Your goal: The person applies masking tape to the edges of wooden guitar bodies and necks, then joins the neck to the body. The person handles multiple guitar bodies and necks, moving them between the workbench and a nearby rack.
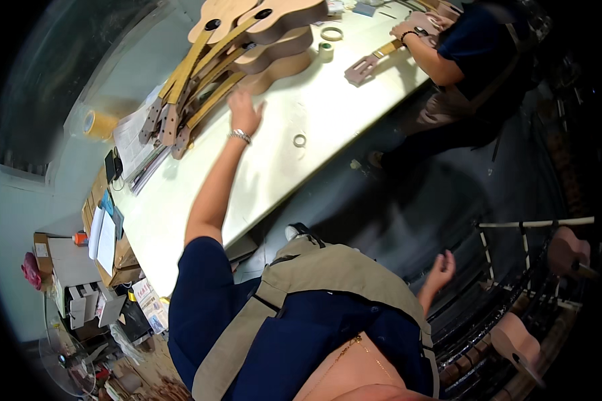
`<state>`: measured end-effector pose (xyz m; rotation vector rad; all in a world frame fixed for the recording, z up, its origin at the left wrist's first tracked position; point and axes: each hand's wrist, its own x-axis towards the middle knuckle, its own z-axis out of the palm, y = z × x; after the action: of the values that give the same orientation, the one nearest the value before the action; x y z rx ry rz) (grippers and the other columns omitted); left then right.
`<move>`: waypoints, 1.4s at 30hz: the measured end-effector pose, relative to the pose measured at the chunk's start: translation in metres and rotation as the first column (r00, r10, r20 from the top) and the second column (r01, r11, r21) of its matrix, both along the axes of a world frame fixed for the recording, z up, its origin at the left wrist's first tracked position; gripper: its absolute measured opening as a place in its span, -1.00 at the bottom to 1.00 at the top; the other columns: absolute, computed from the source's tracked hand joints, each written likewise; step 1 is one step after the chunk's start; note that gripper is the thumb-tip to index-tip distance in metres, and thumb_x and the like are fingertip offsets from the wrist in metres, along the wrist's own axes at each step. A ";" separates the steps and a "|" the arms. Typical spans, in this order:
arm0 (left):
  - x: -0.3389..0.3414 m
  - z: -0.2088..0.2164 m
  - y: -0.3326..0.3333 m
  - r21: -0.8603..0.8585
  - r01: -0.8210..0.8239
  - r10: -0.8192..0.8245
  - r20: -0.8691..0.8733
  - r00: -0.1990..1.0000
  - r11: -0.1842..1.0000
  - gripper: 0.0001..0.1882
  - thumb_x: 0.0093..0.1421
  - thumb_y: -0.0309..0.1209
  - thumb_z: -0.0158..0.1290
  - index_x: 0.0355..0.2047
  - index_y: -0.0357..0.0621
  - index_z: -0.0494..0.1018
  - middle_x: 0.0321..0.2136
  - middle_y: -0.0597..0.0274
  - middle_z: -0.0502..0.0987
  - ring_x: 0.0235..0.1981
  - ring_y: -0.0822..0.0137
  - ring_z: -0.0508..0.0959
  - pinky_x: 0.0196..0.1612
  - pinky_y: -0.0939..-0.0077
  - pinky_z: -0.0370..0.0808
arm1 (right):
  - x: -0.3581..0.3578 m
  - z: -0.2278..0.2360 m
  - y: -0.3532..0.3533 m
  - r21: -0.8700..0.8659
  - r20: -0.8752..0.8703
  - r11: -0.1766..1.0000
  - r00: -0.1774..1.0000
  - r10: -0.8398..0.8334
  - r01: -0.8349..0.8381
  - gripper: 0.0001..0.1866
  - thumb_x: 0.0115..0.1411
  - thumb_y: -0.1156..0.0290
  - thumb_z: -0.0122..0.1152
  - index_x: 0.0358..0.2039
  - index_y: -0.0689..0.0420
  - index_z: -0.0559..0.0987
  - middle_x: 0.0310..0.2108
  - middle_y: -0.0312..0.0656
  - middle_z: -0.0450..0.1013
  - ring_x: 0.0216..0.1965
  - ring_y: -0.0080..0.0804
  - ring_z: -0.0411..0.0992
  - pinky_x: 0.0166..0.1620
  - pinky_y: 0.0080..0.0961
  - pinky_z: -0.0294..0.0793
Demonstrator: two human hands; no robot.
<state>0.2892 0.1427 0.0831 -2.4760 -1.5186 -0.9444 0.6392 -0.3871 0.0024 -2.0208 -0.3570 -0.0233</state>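
My left hand [245, 115], a bracelet at its wrist, reaches over the white table [274, 160]. Its thumb stands apart from the fingers, and it looks to hold nothing. The fingertips lie beside the neck of the lowest ukulele [264, 77] in a pile; whether they touch it I cannot tell. Several unfinished wooden ukuleles [284, 17] make up this pile, their necks and headstocks fanned toward the table's left side. Away from the table, to my right, my right hand [441, 269] hangs with loosely bent fingers, nothing seen in it.
Tape rolls [299, 140] lie on the table, with papers [137, 134] under the headstocks. Across the table's right side, a co-worker [481, 67] handles another ukulele [364, 69]. A rack [535, 222] with ukulele bodies [515, 337] stands at lower right. Boxes [80, 260] crowd the left.
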 end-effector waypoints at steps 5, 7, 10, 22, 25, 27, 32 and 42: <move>-0.088 0.073 0.146 0.277 -0.322 0.341 -0.022 0.940 0.905 -0.43 0.03 -0.19 0.09 0.01 -0.23 0.29 0.03 -0.15 0.27 0.09 -0.04 0.19 0.17 0.13 0.06 | -0.139 0.020 0.134 -0.005 -0.229 0.884 0.861 0.455 -0.468 -0.77 0.05 0.47 0.18 -0.22 0.10 0.55 -0.07 -0.19 0.33 -0.07 -0.36 0.34 -0.08 -0.46 0.37; -0.114 0.081 0.198 -0.067 -0.449 0.441 -0.115 0.890 0.891 -0.39 0.00 -0.05 0.08 -0.04 -0.22 0.35 -0.03 -0.14 0.35 0.05 -0.04 0.28 0.14 0.10 0.11 | -0.166 0.025 0.157 -0.090 -0.093 0.828 0.832 0.546 -0.553 -0.78 0.01 0.47 0.20 -0.27 0.12 0.56 -0.09 -0.14 0.35 -0.07 -0.21 0.35 -0.05 -0.40 0.36; -0.132 0.059 0.270 -0.374 -0.330 0.272 -0.201 0.941 0.867 -0.27 -0.14 0.26 0.05 -0.24 -0.16 0.50 -0.22 -0.09 0.52 -0.19 0.01 0.51 -0.13 0.21 0.42 | -0.184 0.023 0.170 -0.095 -0.118 0.840 0.844 0.524 -0.535 -0.79 0.01 0.46 0.19 -0.28 0.12 0.56 -0.11 -0.12 0.36 -0.07 -0.19 0.35 -0.06 -0.38 0.38; -0.193 0.038 0.279 -0.543 -0.191 0.383 0.265 0.885 0.818 -0.55 0.09 -0.20 0.12 -0.26 -0.45 0.41 -0.69 0.15 0.45 -0.69 0.43 0.38 -0.59 0.44 0.35 | -0.202 -0.019 0.316 -0.108 -0.079 0.588 0.596 0.799 -0.802 -0.82 0.02 0.35 0.11 -0.37 0.12 0.56 -0.38 -0.14 0.47 -0.28 -0.21 0.44 -0.24 -0.36 0.41; -0.199 0.050 0.273 -0.462 -0.221 0.387 0.304 0.871 0.859 -0.53 0.11 -0.15 0.09 -0.27 -0.43 0.43 -0.64 0.14 0.47 -0.65 0.42 0.41 -0.55 0.44 0.38 | -0.224 -0.016 0.367 -0.138 -0.103 0.550 0.565 0.819 -0.823 -0.83 -0.02 0.38 0.12 -0.39 0.12 0.55 -0.39 -0.16 0.47 -0.27 -0.20 0.43 -0.22 -0.34 0.39; -0.216 0.063 0.260 -0.428 -0.188 0.372 0.402 0.837 0.884 -0.52 0.12 -0.11 0.07 -0.27 -0.41 0.45 -0.61 0.13 0.49 -0.63 0.41 0.42 -0.52 0.44 0.40 | -0.236 -0.016 0.396 -0.078 -0.056 0.530 0.535 0.843 -0.844 -0.86 0.00 0.37 0.13 -0.41 0.12 0.55 -0.39 -0.16 0.47 -0.28 -0.21 0.43 -0.21 -0.35 0.39; -0.320 0.094 0.184 -0.405 -0.151 0.369 0.541 0.756 0.902 -0.47 0.14 -0.03 0.02 -0.27 -0.37 0.49 -0.53 0.11 0.54 -0.58 0.38 0.46 -0.45 0.43 0.44 | -0.248 -0.037 0.419 -0.003 -0.017 0.478 0.478 0.878 -0.878 -0.82 0.12 0.28 0.10 -0.41 0.13 0.52 -0.42 -0.08 0.42 -0.35 -0.12 0.38 -0.24 -0.30 0.37; -0.303 0.064 -0.094 -0.443 -0.040 0.312 0.564 0.765 0.896 -0.63 0.14 -0.31 0.09 -0.10 -0.27 0.37 -0.47 0.22 0.52 -0.56 0.50 0.46 -0.51 0.68 0.40 | -0.183 0.003 0.388 -0.173 0.120 0.771 0.764 0.634 -0.613 -0.87 0.00 0.31 0.23 -0.51 0.08 0.61 -0.60 -0.22 0.39 -0.50 -0.32 0.37 -0.42 -0.45 0.36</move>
<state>-0.0138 0.0482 0.1469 -2.2885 -2.3249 -1.6837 0.4557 0.0014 0.0057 -1.9287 -1.1630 0.2511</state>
